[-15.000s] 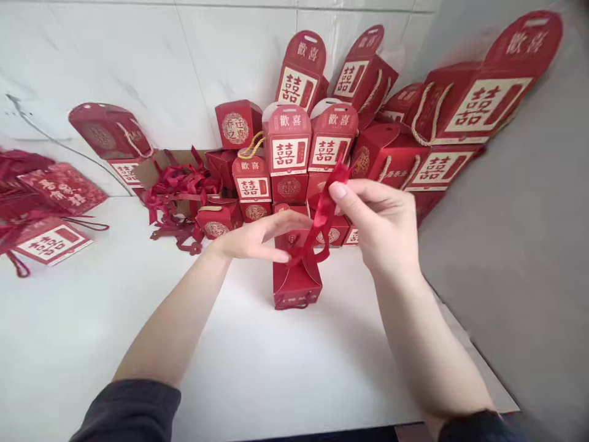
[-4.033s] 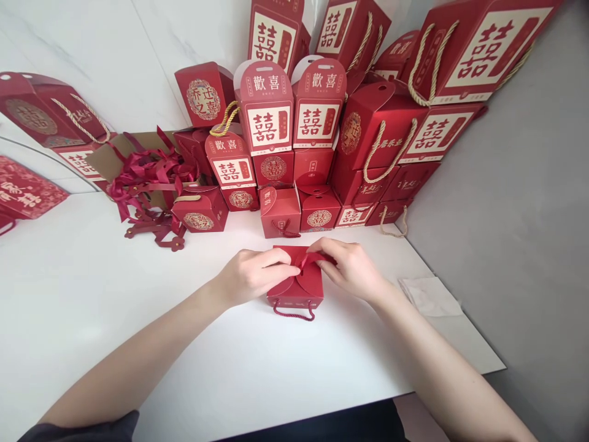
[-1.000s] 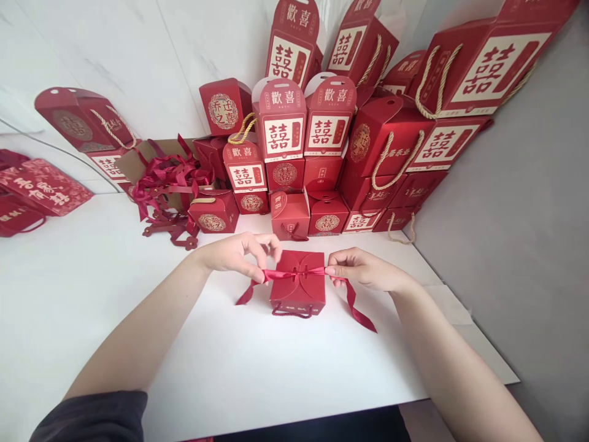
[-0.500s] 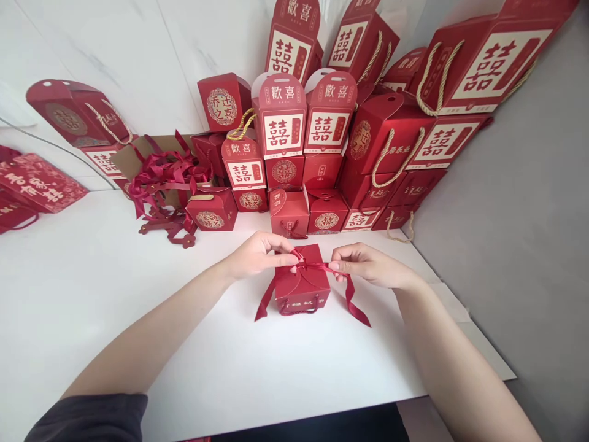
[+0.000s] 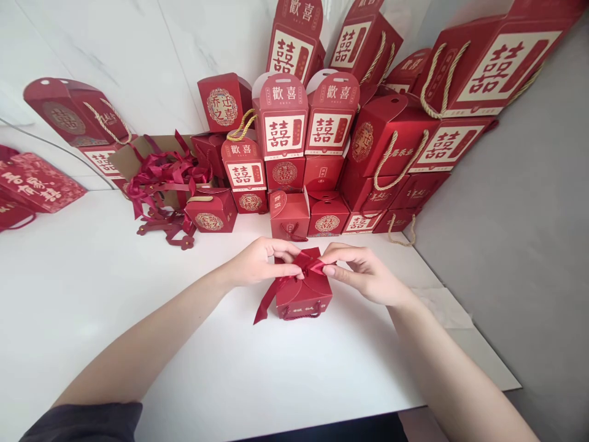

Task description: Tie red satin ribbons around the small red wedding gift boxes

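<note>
A small red gift box [image 5: 304, 298] with a cord handle stands upright on the white table [image 5: 221, 368]. Over its folded lid lies a dark red satin ribbon [image 5: 267, 301], one tail hanging down at the box's left side. My left hand [image 5: 257, 261] pinches the ribbon close to the lid's middle, thumb and fingertips together. From the right, my right hand [image 5: 361, 270] grips a looped part of the same ribbon between thumb and forefinger. The fingers partly cover where the strands cross, so I cannot tell how they are tied.
Stacked red gift boxes [image 5: 283, 132], some with gold rope handles, line the back of the table. Behind left, a cardboard box [image 5: 124, 161] overflows with red ribbons [image 5: 170, 166]. Red bags [image 5: 41, 184] lie at far left, and a grey wall [image 5: 515, 245] bounds the right.
My right hand has brought its ribbon end in over the lid toward the left hand; the tail that hung at the right no longer shows there. The left hand keeps its pinch.
</note>
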`<state>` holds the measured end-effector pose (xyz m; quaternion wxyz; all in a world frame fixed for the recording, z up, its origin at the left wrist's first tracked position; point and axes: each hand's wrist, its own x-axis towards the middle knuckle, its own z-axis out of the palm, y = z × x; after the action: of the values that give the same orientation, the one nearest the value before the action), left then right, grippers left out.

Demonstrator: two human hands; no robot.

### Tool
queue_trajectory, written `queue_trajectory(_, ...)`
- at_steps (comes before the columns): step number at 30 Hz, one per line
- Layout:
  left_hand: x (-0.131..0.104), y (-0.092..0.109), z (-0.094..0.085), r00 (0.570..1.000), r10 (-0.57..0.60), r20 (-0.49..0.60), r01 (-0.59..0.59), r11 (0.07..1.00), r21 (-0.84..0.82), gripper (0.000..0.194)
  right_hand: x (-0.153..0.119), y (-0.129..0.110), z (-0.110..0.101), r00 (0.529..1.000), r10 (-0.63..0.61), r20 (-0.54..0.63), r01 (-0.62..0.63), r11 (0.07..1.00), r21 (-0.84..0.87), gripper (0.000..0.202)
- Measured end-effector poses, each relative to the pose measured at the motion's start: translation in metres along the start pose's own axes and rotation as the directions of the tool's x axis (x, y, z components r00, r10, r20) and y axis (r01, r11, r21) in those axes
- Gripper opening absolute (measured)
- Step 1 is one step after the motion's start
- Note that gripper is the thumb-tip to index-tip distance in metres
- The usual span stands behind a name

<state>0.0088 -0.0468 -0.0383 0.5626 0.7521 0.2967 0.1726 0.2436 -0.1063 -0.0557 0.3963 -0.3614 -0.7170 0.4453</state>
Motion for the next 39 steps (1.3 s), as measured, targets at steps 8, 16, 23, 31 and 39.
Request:
queue_trajectory(8, -0.001, 0.002, 0.003, 0.998, 0.064, 0.001, -0.063, 0.989, 0.13, 0.026, 0.007, -0.004, 0.032, 0.987, -0.148, -0.057, 0.107, 0.888, -0.446, 0.025)
queue_trajectory(16, 0.001, -0.002, 0.002, 0.997, 0.071, -0.025, -0.066, 0.983, 0.171, 0.023, 0.005, -0.008, 0.028, 0.981, -0.142, -0.131, 0.088, 0.933, -0.348, 0.023)
queue_trajectory(23, -0.004, 0.002, 0.008, 0.999, -0.013, -0.05, 0.012, 1.0, -0.029, 0.02, 0.009, 0.007, 0.035, 0.945, -0.023, -0.327, -0.075, 0.956, -0.284, 0.018)
queue_trajectory(31, -0.003, 0.004, 0.0, 0.999, -0.037, 0.011, 0.037, 0.999, -0.009, 0.025, 0.01, 0.009, 0.027, 0.96, -0.135, -0.244, 0.103, 0.985, -0.138, 0.011)
queue_trajectory(39, -0.003, 0.003, -0.001, 0.999, -0.036, 0.031, 0.036, 0.999, -0.021, 0.024, 0.013, 0.017, 0.029, 0.97, -0.189, -0.156, 0.169, 0.977, -0.13, 0.004)
